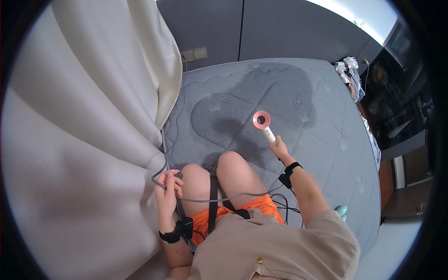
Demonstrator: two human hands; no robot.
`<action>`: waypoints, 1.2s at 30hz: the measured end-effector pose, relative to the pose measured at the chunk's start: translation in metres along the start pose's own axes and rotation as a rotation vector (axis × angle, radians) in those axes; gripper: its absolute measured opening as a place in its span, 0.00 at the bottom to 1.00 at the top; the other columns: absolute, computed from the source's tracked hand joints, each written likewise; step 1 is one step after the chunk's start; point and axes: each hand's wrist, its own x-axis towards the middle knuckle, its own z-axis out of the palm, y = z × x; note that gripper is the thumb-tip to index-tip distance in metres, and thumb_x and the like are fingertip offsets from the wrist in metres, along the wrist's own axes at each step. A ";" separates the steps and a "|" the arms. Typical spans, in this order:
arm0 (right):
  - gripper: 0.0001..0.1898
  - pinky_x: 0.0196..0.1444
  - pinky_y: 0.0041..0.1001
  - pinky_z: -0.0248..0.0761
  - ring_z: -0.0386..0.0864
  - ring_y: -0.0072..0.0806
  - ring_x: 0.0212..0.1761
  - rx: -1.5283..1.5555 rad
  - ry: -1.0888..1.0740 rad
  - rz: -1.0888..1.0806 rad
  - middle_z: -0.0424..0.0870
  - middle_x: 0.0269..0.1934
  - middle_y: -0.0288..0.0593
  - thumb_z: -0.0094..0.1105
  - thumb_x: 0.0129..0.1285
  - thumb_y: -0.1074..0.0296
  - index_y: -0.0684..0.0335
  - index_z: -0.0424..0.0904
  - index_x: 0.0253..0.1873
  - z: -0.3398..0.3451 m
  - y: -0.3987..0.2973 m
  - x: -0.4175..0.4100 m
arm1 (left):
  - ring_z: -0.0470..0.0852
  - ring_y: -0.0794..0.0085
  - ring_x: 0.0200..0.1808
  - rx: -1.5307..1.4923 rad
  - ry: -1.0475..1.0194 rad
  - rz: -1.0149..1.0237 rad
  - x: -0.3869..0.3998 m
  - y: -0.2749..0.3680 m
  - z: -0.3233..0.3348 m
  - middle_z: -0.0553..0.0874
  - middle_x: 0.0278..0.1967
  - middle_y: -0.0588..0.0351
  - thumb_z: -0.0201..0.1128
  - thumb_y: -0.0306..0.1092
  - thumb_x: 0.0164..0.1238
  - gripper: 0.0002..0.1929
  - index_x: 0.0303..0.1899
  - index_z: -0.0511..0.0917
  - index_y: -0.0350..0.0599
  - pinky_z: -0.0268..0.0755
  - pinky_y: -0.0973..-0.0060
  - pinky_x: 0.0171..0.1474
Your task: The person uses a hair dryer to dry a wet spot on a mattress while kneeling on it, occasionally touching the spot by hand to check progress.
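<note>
My right hand (pixel 279 148) grips the white handle of a pink and white hair dryer (pixel 261 120), its round ring head held above the grey quilted mattress (pixel 336 147). Large darker patches mark the mattress fabric around and beyond the dryer. A grey power cord (pixel 224 200) crosses over my thighs and passes through my left hand (pixel 170 185), which is raised beside my knee at the curtain. Its fingers are curled about the cord. From there the cord runs along the mattress edge towards the wall. Both wrists wear black straps with small devices.
A cream curtain (pixel 105 140) hangs close on the left. Behind the mattress, a grey panel wall (pixel 294 35) holds a socket (pixel 189 55). Clothes (pixel 351 75) lie at the far right edge. Black cables (pixel 287 206) and a pale green object (pixel 341 210) lie by my right side.
</note>
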 end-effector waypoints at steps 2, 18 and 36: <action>0.23 0.39 0.40 0.71 0.80 0.48 0.38 0.090 0.012 0.176 0.80 0.36 0.55 0.65 0.48 0.61 0.62 0.67 0.47 0.004 -0.005 0.004 | 0.67 0.84 0.12 -0.044 0.031 -0.024 -0.009 0.012 -0.004 0.75 0.18 0.57 0.42 0.41 0.74 0.17 0.41 0.72 0.35 0.58 0.84 0.15; 0.21 0.22 0.28 0.73 0.79 0.28 0.23 0.338 -0.003 0.354 0.79 0.26 0.45 0.66 0.50 0.59 0.66 0.68 0.42 0.012 -0.036 0.038 | 0.63 0.81 0.08 0.063 0.228 -0.032 -0.033 0.027 -0.029 0.69 0.11 0.61 0.38 0.41 0.74 0.16 0.38 0.71 0.39 0.54 0.81 0.13; 0.23 0.52 0.55 0.58 0.77 0.44 0.50 -0.018 -0.363 -0.048 0.81 0.44 0.44 0.64 0.48 0.57 0.53 0.69 0.50 0.097 -0.173 0.054 | 0.74 0.59 0.53 0.585 0.316 0.405 -0.027 0.031 -0.036 0.70 0.55 0.47 0.42 0.29 0.68 0.19 0.59 0.67 0.35 0.64 0.69 0.56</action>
